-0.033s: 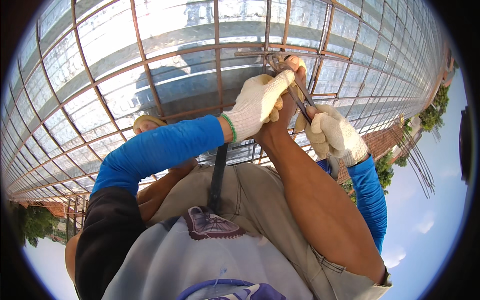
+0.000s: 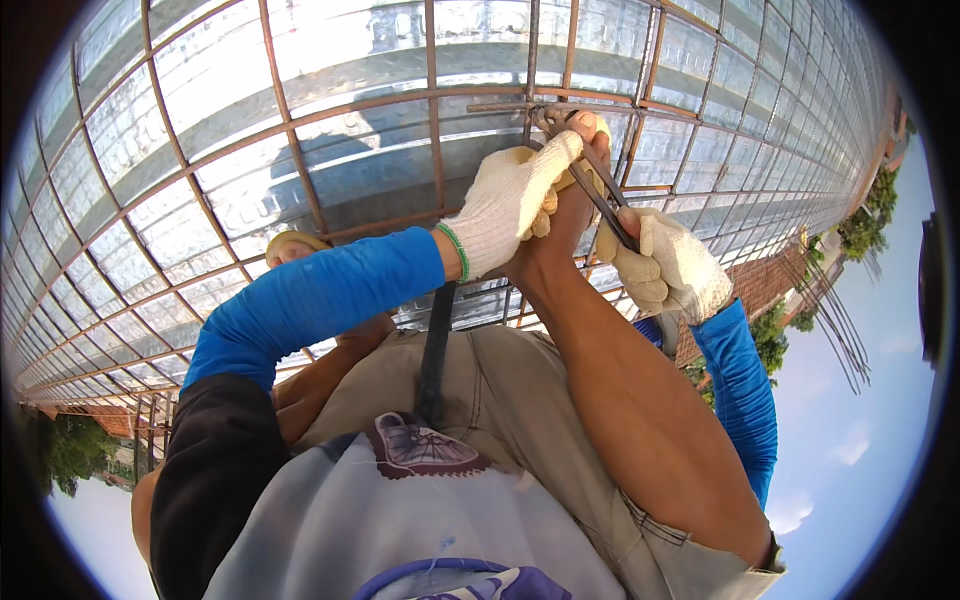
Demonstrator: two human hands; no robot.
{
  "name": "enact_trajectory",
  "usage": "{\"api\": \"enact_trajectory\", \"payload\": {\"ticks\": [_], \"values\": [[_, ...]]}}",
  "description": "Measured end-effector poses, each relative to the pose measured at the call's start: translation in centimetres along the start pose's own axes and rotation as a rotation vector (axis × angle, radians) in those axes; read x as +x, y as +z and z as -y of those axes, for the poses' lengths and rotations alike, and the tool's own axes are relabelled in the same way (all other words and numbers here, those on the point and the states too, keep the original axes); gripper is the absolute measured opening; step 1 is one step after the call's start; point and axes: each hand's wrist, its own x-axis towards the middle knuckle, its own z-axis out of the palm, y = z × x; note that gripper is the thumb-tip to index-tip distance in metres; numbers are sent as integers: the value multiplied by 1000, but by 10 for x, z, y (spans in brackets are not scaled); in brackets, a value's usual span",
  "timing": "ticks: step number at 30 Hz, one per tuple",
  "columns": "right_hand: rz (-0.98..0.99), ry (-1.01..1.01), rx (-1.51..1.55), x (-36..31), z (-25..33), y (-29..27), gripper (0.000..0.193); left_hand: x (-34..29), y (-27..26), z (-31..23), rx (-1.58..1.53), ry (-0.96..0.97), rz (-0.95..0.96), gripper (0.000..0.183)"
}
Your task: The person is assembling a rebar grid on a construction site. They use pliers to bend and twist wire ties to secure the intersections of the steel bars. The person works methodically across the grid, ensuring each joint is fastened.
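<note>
My right hand (image 2: 672,265), in an off-white knitted glove, is closed around the handles of dark metal pincers (image 2: 606,206). The jaw end of the pincers reaches up to a crossing of the rusty rebar mesh (image 2: 435,140), beside the toes of my right foot (image 2: 590,128). My left hand (image 2: 515,205), gloved with a green cuff edge, has its fingers curled close to the jaw end. Whatever its fingertips grip is hidden behind the glove. A short loose-looking bar (image 2: 495,107) lies along the mesh at that crossing.
Below the mesh lies ribbed silvery metal decking (image 2: 370,45). My left foot (image 2: 295,246), in yellow footwear, rests on the mesh at left. Long rebar ends (image 2: 835,325) stick out past the brick wall (image 2: 755,288) on the right, where trees and sky show.
My right hand has shifted slightly to the right, and the pincers' handles look a little further apart. My left hand has moved only slightly left.
</note>
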Motion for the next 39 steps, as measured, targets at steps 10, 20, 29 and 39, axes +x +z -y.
{"api": "enact_trajectory", "payload": {"ticks": [10,20,29,39], "values": [[-623,-255,-632,-1,-28,27,57,6,20,1,-169,200,76,33],[-194,-104,54,-4,-15,7,60,-5,12,-13,53,34,-85,53],[-418,-229,-128,0,-33,13,57,16,25,3,-168,224,-33,38],[30,-60,439,-16,-26,3,24,5,16,-7,69,91,-28,47]]}}
